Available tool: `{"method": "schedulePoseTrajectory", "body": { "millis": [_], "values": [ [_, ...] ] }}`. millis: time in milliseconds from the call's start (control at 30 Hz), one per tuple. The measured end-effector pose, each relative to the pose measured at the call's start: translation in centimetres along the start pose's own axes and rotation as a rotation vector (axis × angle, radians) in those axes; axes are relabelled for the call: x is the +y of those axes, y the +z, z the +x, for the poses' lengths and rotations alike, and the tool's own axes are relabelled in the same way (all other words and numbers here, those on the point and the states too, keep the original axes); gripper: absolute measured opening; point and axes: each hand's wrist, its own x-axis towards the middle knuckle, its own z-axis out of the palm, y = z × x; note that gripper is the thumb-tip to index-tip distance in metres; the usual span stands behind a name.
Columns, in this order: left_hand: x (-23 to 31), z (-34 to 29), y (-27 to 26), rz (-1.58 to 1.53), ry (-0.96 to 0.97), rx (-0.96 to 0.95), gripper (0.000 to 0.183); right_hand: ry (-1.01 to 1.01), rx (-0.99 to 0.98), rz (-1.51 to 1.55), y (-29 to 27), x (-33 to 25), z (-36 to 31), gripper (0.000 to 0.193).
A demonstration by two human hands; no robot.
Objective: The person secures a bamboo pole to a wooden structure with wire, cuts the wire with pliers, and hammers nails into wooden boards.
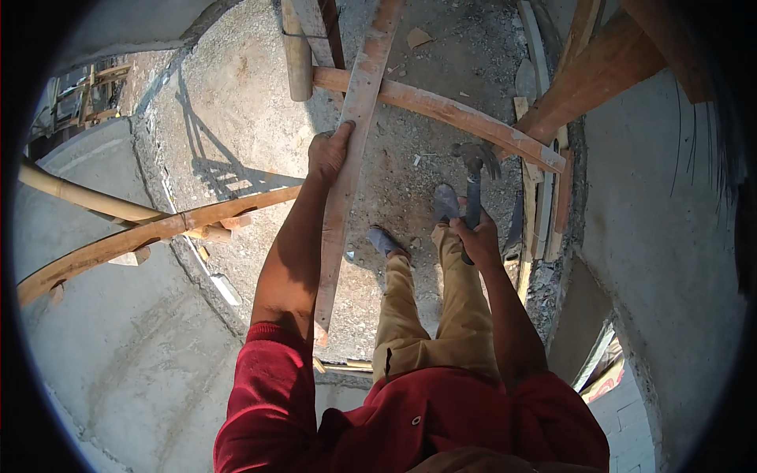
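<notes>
My left hand [330,152] is closed round the edge of a long wooden plank [359,106], which runs from the far edge of the view down past my left forearm. In my right hand [478,236] is a claw hammer [473,193], gripped by its dark handle with the head pointing away from me. Just beyond the left hand, a reddish wooden crosspiece [457,114] meets the plank and stretches right toward a thick timber. How the two pieces are joined cannot be made out.
A round post [297,63] stands beyond the plank. Thick slanting timbers [591,79] fill the far right. At left, a wooden beam [150,234] crosses a bamboo pole [87,191]. Concrete walls [118,339] surround the gravelly floor [244,87]. Boards [544,205] lean along the right wall.
</notes>
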Motion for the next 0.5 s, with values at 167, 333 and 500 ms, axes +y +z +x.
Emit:
{"method": "schedulePoseTrajectory", "body": {
  "millis": [167,333,500],
  "values": [
    [-1.0,-2.8,1.7,0.307,0.158,0.191,0.087,-0.205,-0.075,-0.318,1.4,-6.4,0.8,0.04],
    [-2.7,-7.4,3.6,0.249,0.189,0.141,0.094,-0.466,-0.14,-0.161,3.5,-13.6,-1.6,0.049],
    [-3.8,-8.1,4.7,0.386,0.093,0.085,0.092,-0.781,-0.244,0.088,4.7,-12.9,-0.9,0.063]
  ]
}}
